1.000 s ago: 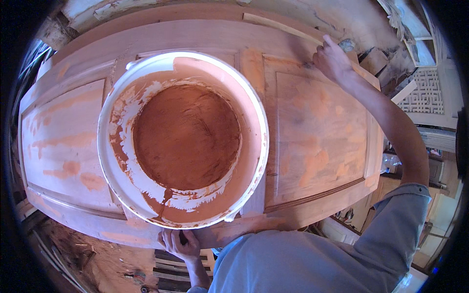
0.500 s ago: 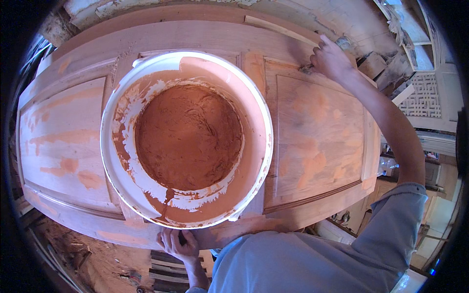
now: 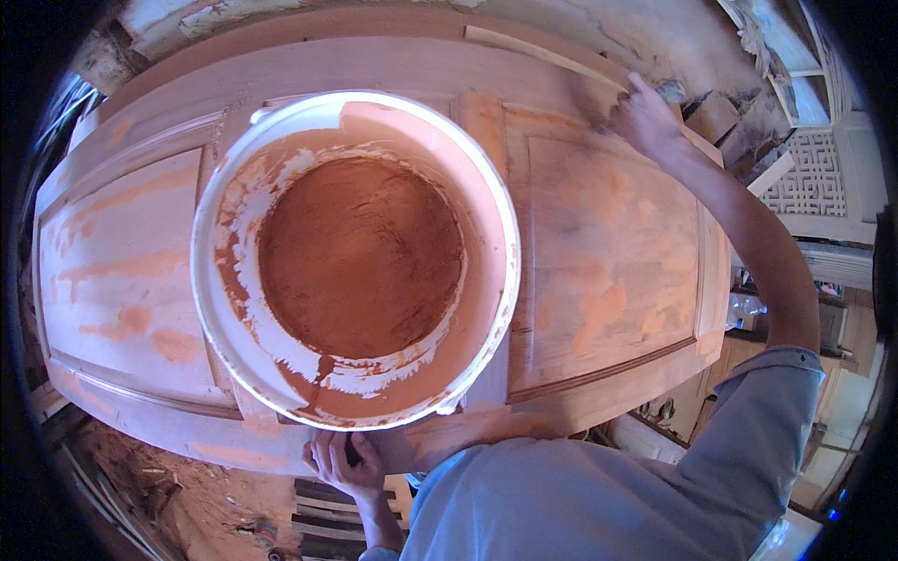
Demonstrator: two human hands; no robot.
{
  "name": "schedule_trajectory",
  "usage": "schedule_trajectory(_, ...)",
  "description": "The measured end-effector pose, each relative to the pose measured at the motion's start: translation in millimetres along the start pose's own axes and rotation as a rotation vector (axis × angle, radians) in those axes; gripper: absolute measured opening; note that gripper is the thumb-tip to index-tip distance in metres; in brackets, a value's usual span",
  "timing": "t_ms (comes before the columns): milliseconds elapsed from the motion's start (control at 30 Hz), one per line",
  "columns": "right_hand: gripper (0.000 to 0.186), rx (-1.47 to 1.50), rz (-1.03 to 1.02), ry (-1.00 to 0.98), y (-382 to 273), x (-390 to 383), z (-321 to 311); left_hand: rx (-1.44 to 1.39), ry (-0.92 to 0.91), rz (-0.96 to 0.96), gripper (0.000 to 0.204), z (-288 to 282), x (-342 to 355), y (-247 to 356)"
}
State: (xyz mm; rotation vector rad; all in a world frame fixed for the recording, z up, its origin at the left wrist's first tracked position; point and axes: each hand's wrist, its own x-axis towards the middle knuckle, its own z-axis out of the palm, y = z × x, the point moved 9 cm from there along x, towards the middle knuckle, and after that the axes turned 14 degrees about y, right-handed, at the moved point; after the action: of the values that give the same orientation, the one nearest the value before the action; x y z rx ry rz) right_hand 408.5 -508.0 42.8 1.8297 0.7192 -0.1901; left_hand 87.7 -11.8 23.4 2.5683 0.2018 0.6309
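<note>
Apparently, step in hand: rubbing down a panelled wooden door (image 3: pixel 608 243), orange-patched, lying beneath and to both sides of a white plastic bucket (image 3: pixel 486 224) of red-brown filler (image 3: pixel 360 257). Right hand (image 3: pixel 647 120): beyond and right of the bucket, over the door's far side; arm stretched, elbow bowed outward; fingers mostly curled, one digit pointing away; blurred, any held item cannot be told. Left hand (image 3: pixel 346 463): just nearside of the bucket, at the door's edge; fingers bent, grip uncertain. Next move, by judgement: calls for even right-hand pressure, left hand steadying.
</note>
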Motion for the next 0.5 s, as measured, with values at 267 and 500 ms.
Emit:
schedule_trajectory(267,0.021,0.254,0.13,0.284,21,-8,-21,-0.013,0.003,0.001,0.017,1,1,1)
schedule_trajectory(500,0.027,0.101,0.014,0.196,5,22,-31,0.004,-0.017,-0.017,0.019,1,0,0)
